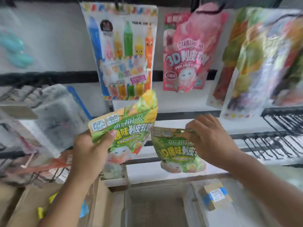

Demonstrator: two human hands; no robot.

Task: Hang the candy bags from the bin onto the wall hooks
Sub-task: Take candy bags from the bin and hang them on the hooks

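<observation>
The left hand grips a glossy green-and-yellow plastic candy bag printed with corn cobs and white lettering. The thumb lies across its front. The bag tilts right before the white wall panel, and its top corner overlaps the foot of a hung white pencil-print bag. Just right of it, a second green bag of like print hangs upright, its top edge pinched by the curled fingers of the right hand. A pink pouch hangs above. A clear plastic bin sits below both bags.

Bare forearms, left grip, right grip
</observation>
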